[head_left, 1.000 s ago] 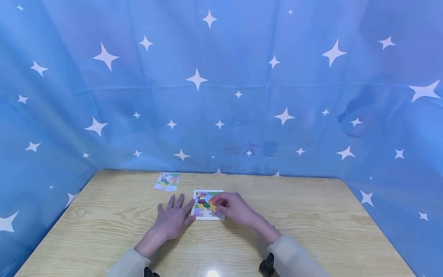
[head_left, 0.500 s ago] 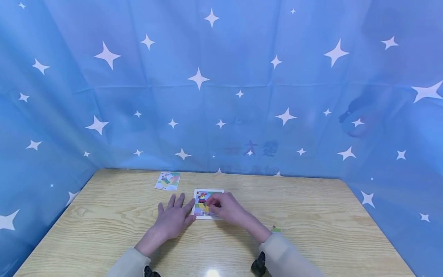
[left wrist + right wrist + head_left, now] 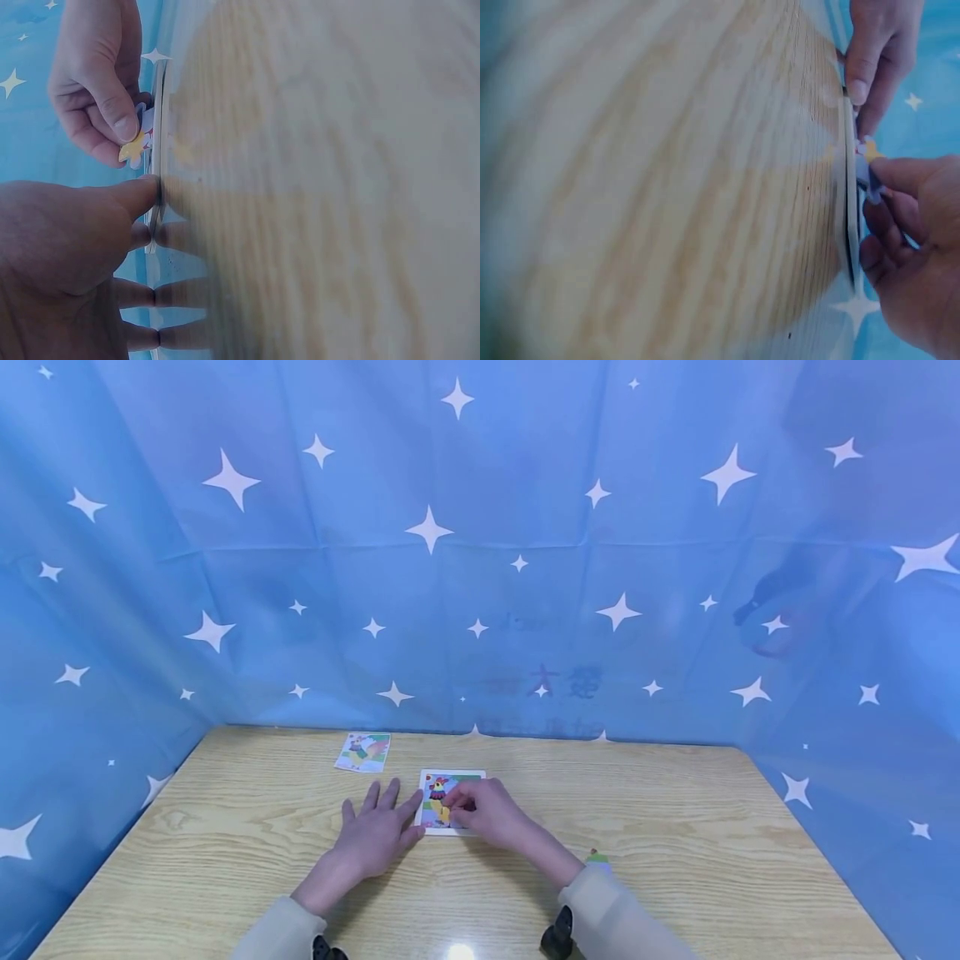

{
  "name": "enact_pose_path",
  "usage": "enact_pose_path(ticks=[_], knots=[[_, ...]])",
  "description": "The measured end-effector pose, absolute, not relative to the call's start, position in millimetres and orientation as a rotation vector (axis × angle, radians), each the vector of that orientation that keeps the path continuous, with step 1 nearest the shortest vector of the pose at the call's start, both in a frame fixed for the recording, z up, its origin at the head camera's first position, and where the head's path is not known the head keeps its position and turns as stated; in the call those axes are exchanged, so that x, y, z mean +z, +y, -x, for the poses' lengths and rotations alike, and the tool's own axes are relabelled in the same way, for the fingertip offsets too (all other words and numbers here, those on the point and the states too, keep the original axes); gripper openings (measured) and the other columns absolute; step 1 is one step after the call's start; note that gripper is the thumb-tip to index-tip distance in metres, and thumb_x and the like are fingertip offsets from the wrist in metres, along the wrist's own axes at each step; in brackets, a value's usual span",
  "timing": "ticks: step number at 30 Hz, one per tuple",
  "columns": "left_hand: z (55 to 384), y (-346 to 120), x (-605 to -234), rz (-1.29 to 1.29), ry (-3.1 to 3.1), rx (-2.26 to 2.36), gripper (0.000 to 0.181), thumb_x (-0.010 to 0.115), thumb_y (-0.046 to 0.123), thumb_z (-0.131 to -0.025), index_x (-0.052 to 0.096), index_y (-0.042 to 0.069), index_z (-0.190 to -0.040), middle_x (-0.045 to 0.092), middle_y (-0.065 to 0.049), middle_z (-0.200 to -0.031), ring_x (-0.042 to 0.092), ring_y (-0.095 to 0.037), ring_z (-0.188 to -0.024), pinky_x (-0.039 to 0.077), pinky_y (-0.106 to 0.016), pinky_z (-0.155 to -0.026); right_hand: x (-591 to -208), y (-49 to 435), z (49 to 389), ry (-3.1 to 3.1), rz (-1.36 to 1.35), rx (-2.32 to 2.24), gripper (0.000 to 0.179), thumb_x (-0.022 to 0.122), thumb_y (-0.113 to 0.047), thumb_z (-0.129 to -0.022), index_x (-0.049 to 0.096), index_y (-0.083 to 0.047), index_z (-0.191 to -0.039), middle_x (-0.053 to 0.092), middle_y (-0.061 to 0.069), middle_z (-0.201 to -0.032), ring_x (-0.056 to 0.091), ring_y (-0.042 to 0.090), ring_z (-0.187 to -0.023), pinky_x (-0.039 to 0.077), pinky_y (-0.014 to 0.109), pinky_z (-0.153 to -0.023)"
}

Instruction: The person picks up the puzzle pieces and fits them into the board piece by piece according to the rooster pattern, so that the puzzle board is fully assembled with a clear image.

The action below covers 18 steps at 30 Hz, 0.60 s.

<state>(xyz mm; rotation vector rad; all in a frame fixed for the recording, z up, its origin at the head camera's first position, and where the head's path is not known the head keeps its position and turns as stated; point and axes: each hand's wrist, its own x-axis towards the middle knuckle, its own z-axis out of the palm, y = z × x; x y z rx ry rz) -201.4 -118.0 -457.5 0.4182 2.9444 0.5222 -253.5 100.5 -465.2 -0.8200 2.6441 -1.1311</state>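
Observation:
A white-rimmed puzzle board (image 3: 431, 821) with a colourful rooster picture lies flat in the middle of the table. My right hand (image 3: 487, 810) is over its right half and covers part of the picture. Between the right thumb and fingers is a jigsaw piece (image 3: 868, 169), yellow and bluish-grey, pinched upright at the board's surface; the left wrist view also shows this piece (image 3: 133, 148). Whether it is seated in the picture cannot be told. My left hand (image 3: 375, 835) lies palm down with its fingers spread, thumb and index finger touching the board's left edge.
Farther back on the left lies a paper card (image 3: 363, 752) with a similar, paler rooster picture. A small green-and-lilac piece (image 3: 598, 860) lies beside the right forearm. Behind the wooden table (image 3: 675, 810) hangs a blue star-patterned cloth (image 3: 525, 485).
My right hand has shifted left over the board, toward the picture's middle. The small piece beside the right forearm has come into fuller view. My left hand has stayed in place.

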Motion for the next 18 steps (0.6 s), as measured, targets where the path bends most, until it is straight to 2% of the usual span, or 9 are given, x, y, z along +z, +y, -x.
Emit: enact_pose_path(ticks=[8,18], knots=[[201.9,-117.6,-457.9,-0.430,2.950,0.505,0.055,0.056,0.038,-0.107,0.048,0.014,-0.155,0.031,-0.028,-0.161,0.022,-0.056,-0.146,0.018,-0.085,-0.102,-465.7,98.3,251.7,2.751,0.924,-1.034,0.010,0.075,-0.003,-0.092,0.078,-0.007,-0.101,0.066,-0.002,-0.092,0.052,0.008,-0.078,0.046,0.024,-0.069],[202.2,-117.3,-459.0,-0.434,2.958,0.499,0.054,0.056,0.038,-0.106,0.048,0.015,-0.155,0.031,-0.028,-0.161,0.023,-0.056,-0.146,0.018,-0.085,-0.102,-465.2,94.4,251.8,2.739,0.872,-1.000,0.008,0.074,-0.004,-0.093,0.077,-0.005,-0.100,0.061,-0.003,-0.089,0.053,0.008,-0.078,0.047,0.025,-0.071]])
